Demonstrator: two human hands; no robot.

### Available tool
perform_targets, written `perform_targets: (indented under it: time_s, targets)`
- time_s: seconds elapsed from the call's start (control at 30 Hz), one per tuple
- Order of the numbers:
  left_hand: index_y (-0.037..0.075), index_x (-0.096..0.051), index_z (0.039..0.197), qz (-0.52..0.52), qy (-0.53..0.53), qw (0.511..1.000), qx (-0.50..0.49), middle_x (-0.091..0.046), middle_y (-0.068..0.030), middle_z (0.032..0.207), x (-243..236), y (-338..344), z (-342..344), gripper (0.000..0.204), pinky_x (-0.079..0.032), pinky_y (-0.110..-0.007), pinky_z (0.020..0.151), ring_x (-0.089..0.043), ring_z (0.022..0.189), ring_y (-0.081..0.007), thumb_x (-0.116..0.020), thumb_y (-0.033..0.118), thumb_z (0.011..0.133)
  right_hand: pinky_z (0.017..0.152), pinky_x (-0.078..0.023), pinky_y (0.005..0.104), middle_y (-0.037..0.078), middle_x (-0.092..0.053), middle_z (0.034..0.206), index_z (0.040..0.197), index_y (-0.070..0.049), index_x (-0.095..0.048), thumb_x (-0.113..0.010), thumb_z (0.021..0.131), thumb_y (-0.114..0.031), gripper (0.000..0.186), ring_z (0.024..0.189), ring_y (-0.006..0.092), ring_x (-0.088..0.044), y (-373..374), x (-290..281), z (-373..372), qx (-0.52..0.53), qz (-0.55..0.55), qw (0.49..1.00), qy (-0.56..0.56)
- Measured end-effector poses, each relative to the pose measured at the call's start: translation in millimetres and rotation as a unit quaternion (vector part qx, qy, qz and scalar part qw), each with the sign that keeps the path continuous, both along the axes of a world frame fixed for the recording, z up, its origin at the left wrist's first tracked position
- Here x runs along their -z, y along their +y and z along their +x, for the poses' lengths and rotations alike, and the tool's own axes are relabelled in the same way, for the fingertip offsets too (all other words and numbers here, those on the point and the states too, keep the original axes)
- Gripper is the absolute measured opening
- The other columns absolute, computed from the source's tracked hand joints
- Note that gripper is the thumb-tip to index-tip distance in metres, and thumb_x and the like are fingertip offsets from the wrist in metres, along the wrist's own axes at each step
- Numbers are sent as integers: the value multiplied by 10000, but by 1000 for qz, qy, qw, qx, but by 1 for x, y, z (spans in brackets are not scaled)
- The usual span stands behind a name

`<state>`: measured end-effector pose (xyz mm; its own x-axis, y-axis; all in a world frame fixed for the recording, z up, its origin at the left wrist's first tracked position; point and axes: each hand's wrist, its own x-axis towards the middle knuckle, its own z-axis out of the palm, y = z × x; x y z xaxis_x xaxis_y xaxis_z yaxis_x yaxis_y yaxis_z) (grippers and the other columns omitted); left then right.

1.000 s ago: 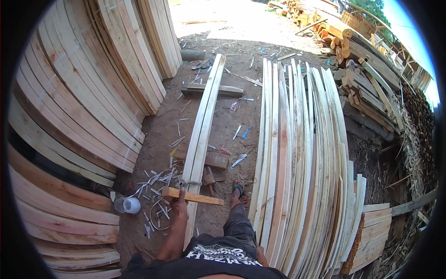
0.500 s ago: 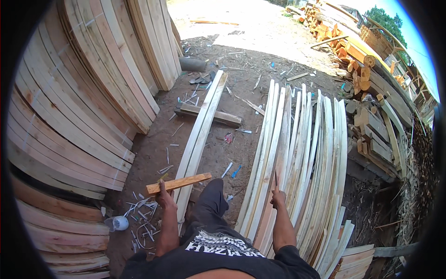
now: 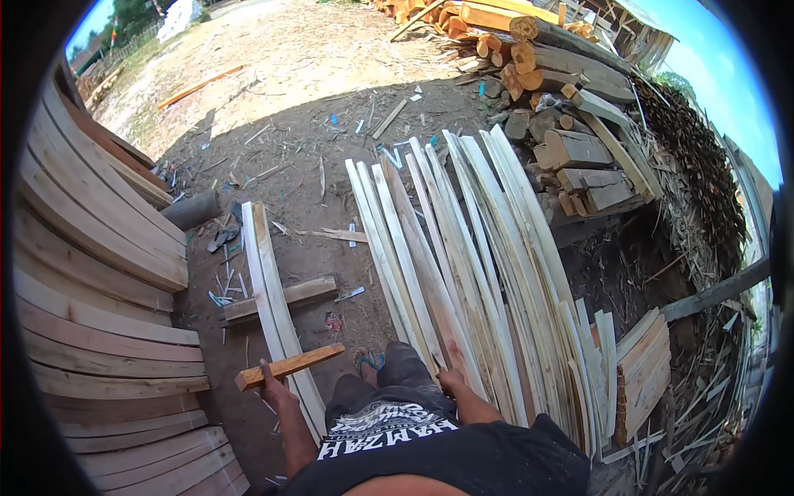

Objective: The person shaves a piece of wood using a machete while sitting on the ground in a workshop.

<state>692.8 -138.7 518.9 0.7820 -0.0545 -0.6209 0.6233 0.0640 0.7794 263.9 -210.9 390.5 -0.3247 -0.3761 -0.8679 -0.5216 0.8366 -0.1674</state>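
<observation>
My left hand (image 3: 273, 380) is closed on a short orange-brown wooden bar (image 3: 302, 362), held crosswise over two long pale planks (image 3: 269, 273) that lie side by side across a wooden block (image 3: 241, 310). My right hand (image 3: 455, 380) is closed on a thin dark tool (image 3: 438, 362), too small to name surely, over the left part of a wide row of long narrow pale strips (image 3: 509, 273). My sandalled foot (image 3: 365, 364) shows on the dirt between the planks and the row.
Stacked boards (image 3: 107, 347) line the left side. A dark log (image 3: 188, 213) lies at their far end. Logs and beams (image 3: 575, 157) are piled at back right, beside brushwood (image 3: 695, 174). A sloping pole (image 3: 715, 289) juts in at right. Offcuts litter the shaded dirt (image 3: 273, 149).
The view has turned rightward. My right hand came into sight holding the thin tool, then moved leftward in the picture. My left hand and the bar moved lower and left.
</observation>
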Motion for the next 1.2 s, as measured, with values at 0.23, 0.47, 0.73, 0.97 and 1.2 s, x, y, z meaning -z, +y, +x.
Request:
perform_targets:
  time_s: [0.23, 0.47, 0.73, 0.97, 1.2]
  targets:
    - [-20, -466, 1209, -42, -36, 991, 123, -534, -121, 1152, -28, -185, 68, 697, -456, -394, 960, -538, 1075, -262, -771, 396, 741, 929, -436, 429, 257, -599, 1123, 1058, 28, -636, -534, 830, -425, 517, 1090, 369, -569, -67, -4, 46, -49, -28, 996, 64]
    - [5, -423, 1255, -72, -23, 996, 52, -519, -120, 1196, 9, -330, 151, 758, -424, -446, 993, -515, 1115, -283, -786, 398, 719, 934, -435, 432, 217, -578, 1184, 1103, -56, -630, -570, 824, -406, 452, 1114, 357, -553, -256, 8, 140, -111, 11, 992, 63]
    - [-73, -423, 1231, -9, 4, 992, -129, -538, -165, 1168, -40, -439, 265, 736, -496, -364, 927, -553, 1072, -287, -764, 371, 753, 435, -443, 402, 148, -575, 645, 858, 99, -593, -569, 863, -319, 418, 500, 232, -549, -622, -82, 335, -127, -101, 985, -49]
    - [-103, -436, 1180, 45, -53, 977, -200, -517, -199, 1176, -73, -511, 351, 805, -534, -401, 896, -567, 1046, -326, -812, 404, 680, 758, -488, 456, 235, -623, 923, 1102, -95, -541, -465, 852, -353, 367, 882, 384, -624, -870, -120, 494, -335, -286, 897, -30]
    - [-112, -307, 1272, -3, -14, 945, -327, -414, -236, 1287, -26, -553, 459, 909, -425, -429, 1020, -458, 1196, -328, -803, 386, 695, 746, -471, 443, 193, -660, 902, 996, -91, -624, -542, 794, -441, 412, 845, 352, -636, -895, -135, 660, -380, -220, 893, -102]
